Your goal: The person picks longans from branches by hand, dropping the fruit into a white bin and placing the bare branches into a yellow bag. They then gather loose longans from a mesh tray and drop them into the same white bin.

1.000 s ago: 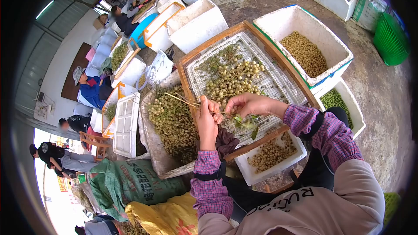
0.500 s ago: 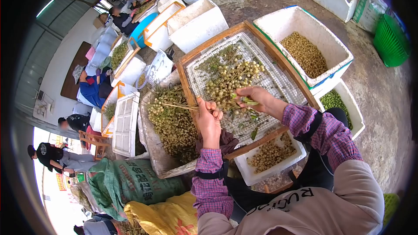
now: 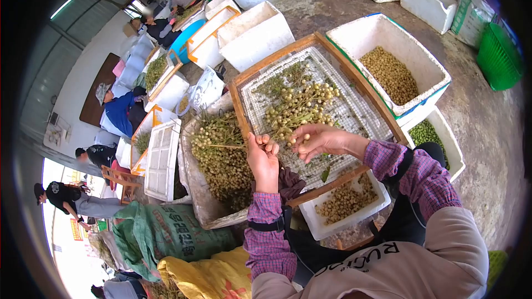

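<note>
Mesh sieve (image 3: 354,108): one.
Foam boxes of loose fruit (image 3: 354,36): three.
Left hand (image 3: 264,160): closed on fruit stem (image 3: 221,146).
Right hand (image 3: 320,139): half-curled, fingertips at fruit cluster (image 3: 288,127); grip unclear.

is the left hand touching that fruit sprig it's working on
Touching. In the head view the left hand pinches the fruit sprig; its bare stem juts out beside the thumb.
</note>
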A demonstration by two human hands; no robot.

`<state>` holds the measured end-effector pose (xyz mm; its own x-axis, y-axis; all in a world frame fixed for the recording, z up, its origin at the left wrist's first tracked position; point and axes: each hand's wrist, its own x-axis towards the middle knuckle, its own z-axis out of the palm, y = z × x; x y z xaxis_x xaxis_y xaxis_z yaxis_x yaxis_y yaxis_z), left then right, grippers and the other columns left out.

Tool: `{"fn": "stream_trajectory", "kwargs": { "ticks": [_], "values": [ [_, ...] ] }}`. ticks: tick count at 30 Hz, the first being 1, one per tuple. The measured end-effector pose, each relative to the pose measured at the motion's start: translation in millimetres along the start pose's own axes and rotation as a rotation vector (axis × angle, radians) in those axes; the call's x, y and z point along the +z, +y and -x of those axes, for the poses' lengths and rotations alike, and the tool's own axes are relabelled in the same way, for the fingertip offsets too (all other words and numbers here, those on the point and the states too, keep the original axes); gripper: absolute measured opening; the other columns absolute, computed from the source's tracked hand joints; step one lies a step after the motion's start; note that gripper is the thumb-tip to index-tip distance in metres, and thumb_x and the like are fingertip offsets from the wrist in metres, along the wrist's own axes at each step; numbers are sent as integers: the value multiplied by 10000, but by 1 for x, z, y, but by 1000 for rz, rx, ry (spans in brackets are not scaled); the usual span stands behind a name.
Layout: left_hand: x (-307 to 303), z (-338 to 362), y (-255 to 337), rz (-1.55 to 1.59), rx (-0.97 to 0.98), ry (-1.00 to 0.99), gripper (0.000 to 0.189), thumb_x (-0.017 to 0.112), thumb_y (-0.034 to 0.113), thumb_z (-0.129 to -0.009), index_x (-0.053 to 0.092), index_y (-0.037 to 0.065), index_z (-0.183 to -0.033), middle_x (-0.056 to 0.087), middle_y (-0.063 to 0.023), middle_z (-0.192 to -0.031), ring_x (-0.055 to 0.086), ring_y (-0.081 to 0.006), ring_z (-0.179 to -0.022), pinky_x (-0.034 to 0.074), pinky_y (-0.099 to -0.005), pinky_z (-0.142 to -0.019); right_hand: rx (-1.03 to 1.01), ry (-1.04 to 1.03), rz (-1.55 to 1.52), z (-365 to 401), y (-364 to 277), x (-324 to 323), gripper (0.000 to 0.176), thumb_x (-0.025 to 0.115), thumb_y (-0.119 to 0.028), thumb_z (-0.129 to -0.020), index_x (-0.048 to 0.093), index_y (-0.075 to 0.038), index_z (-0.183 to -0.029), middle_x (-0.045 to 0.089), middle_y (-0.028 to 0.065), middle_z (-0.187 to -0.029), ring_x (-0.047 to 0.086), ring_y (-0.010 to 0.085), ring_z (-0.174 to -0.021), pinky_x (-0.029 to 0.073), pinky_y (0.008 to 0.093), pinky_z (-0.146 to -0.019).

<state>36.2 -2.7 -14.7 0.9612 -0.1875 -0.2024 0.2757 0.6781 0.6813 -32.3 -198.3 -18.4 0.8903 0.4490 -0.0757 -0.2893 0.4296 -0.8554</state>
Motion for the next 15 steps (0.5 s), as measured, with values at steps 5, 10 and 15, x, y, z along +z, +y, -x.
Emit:
{"fn": "stream_trajectory", "kwargs": {
  "ticks": [5, 10, 15],
  "values": [
    [16, 10, -6, -100, 45, 7, 371, 459, 370, -1001, 423, 126, -724, 449, 1, -689, 351, -98, -520, 295, -269, -484, 55, 220, 185, -5, 3, 10, 294, 646, -306, -906, 604, -28, -821, 565, -2, -639, 483, 62, -475, 378, 235, -407],
    [9, 7, 1, -126, 5, -11, 386, 467, 387, -995, 393, 146, -703, 424, 23, -667, 327, -76, -500, 259, -241, -449, 184, 85, 269, 5, -15, 12, 352, 586, -367, -941, 592, -32, -831, 509, -12, -607, 323, 34, -420, 221, 223, -375],
    [6, 4, 5, -146, -24, 33, 384, 451, 388, -1001, 370, 163, -701, 379, 37, -645, 307, -68, -499, 240, -228, -433, 272, 33, 229, 14, -28, 11, 395, 500, -420, -974, 540, -67, -801, 468, -18, -588, 259, 22, -391, 185, 222, -349]
  ]
}}
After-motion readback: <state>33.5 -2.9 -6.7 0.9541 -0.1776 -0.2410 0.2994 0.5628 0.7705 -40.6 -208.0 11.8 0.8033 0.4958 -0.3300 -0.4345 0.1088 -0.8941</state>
